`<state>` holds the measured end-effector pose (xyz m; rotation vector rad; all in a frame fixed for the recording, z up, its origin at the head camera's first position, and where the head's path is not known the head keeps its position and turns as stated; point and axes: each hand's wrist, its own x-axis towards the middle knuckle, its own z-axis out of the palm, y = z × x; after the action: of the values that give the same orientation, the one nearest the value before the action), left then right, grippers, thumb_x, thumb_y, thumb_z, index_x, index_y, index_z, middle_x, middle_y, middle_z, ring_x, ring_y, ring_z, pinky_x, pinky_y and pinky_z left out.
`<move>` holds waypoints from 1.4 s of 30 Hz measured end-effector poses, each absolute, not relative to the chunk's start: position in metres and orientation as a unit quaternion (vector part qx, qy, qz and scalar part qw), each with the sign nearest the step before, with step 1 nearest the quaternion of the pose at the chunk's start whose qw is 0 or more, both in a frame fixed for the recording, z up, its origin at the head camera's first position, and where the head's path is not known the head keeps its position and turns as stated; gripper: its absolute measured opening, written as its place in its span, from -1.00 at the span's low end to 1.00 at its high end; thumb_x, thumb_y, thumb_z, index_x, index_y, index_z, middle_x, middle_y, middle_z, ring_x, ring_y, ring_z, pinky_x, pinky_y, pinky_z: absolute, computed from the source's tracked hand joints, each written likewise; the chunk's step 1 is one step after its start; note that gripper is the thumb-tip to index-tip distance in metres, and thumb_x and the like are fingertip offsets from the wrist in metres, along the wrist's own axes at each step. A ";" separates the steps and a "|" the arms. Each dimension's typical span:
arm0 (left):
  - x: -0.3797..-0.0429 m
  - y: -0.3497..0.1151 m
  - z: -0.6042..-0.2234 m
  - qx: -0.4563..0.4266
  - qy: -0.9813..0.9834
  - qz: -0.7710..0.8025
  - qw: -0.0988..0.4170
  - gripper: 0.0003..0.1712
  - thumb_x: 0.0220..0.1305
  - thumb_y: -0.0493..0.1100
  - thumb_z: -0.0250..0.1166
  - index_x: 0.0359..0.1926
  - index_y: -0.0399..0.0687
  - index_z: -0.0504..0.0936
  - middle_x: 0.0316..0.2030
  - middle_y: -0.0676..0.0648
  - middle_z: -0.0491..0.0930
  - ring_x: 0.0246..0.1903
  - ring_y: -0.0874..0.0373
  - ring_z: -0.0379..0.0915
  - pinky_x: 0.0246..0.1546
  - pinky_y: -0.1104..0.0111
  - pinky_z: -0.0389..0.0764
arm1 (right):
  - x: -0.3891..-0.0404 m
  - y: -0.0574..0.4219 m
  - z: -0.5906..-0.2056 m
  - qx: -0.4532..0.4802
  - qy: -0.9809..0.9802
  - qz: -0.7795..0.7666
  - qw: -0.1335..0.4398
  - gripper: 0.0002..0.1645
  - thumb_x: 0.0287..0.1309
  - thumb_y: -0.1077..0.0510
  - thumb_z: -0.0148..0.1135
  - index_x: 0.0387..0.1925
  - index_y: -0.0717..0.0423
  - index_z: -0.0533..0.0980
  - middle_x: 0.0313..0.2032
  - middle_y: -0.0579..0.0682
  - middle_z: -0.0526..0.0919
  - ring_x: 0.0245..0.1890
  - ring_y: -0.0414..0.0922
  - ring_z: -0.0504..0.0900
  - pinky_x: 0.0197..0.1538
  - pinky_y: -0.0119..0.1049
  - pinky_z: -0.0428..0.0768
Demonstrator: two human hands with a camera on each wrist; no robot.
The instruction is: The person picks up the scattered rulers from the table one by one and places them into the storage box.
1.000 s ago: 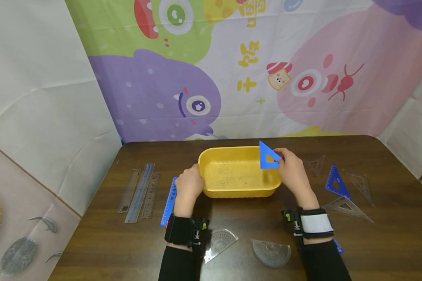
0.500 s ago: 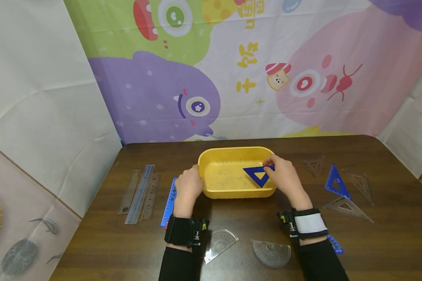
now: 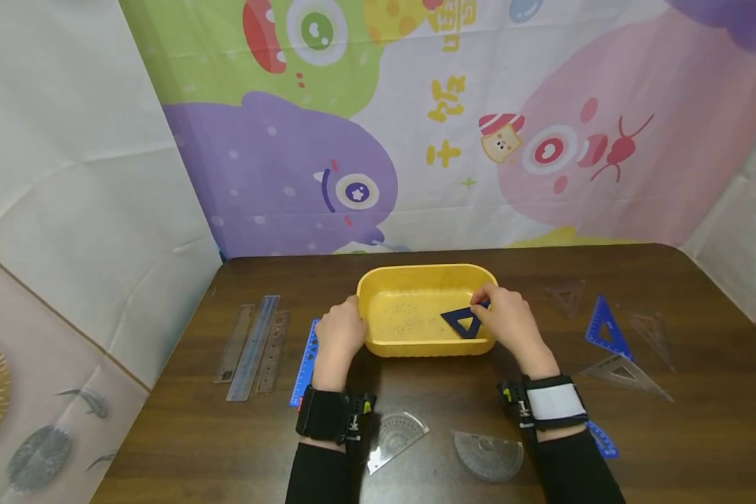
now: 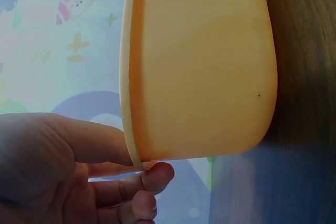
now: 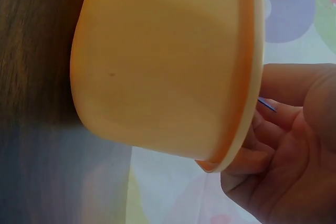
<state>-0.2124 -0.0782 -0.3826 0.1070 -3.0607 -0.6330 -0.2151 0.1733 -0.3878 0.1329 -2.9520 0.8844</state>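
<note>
Three clear straight rulers (image 3: 252,346) lie side by side near the left edge of the counter (image 3: 699,427), with a blue ruler (image 3: 304,364) just right of them, partly under the left wrist. Left hand (image 3: 338,336) grips the left end of the yellow tub (image 3: 416,276), fingers (image 4: 152,179) curled against its wall below the rim and the thumb above it. Tub sits at mid counter, toward the far edge. Inside it, at the right end, is the blue triangle (image 3: 463,322), lying low over the tub floor; whether it rests flat is hard to tell from the head view. Right hand (image 3: 509,320) reaches over the tub's right rim and pinches the triangle's right corner, fingers (image 5: 283,116) closed on it; right wrist view shows only a thin blue edge between them. Near the front edge, between the two forearms, lie a clear protractor (image 3: 395,437) and a second clear protractor (image 3: 488,455). A blue strip (image 3: 601,439) pokes out beside the right sleeve. Toward the right edge lie a dark clear set square (image 3: 567,297), a blue set square (image 3: 607,327), a clear set square (image 3: 654,336) and a clear set square nearer the front (image 3: 626,374), all apart from the tub.
</note>
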 end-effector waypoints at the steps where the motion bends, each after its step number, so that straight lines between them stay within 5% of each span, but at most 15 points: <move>1: -0.212 -0.078 -0.383 0.034 -0.979 -0.202 0.008 -0.77 0.26 -0.19 0.04 -0.11 -0.18 0.49 -0.46 -0.16 0.48 -0.46 -0.06 0.42 -0.42 0.11 0.42 | -0.215 0.173 -0.389 0.042 -0.957 0.286 0.026 -0.81 0.15 0.16 0.15 -0.24 0.20 0.51 -0.30 0.12 0.61 -0.49 -0.07 0.46 -0.43 -0.31 0.42; 21: -0.212 -0.083 -0.385 0.028 -0.979 -0.204 -0.004 -0.72 0.27 -0.18 0.04 -0.05 -0.20 0.46 -0.50 -0.13 0.43 -0.51 -0.01 0.36 -0.46 0.20 0.36 | -0.216 0.169 -0.391 0.023 -0.949 0.311 0.035 -0.83 0.13 0.27 0.15 -0.28 0.29 0.59 -0.32 0.17 0.59 -0.49 -0.10 0.57 -0.33 -0.24 0.59; 29: -0.213 -0.084 -0.381 0.030 -0.980 -0.199 -0.009 -0.66 0.26 -0.19 0.05 0.04 -0.18 0.44 -0.42 -0.17 0.49 -0.47 -0.05 0.42 -0.43 0.12 0.40 | -0.215 0.171 -0.390 0.051 -0.963 0.257 0.065 -0.79 0.11 0.27 0.16 -0.21 0.26 0.60 -0.22 0.21 0.65 -0.29 0.05 0.61 -0.17 -0.07 0.55; 42: -0.213 -0.082 -0.380 0.034 -0.979 -0.199 -0.015 -0.65 0.27 -0.18 0.05 0.06 -0.17 0.43 -0.46 -0.15 0.47 -0.49 -0.02 0.38 -0.45 0.16 0.38 | -0.216 0.189 -0.391 0.015 -0.960 0.260 0.103 -0.77 0.14 0.18 0.14 -0.18 0.18 0.57 -0.26 0.16 0.64 -0.39 0.02 0.57 -0.36 -0.14 0.53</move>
<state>-0.2129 -0.0817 -0.3805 0.1064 -3.1065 -0.6316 -0.2164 0.1894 -0.3908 0.0437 -2.8323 0.7686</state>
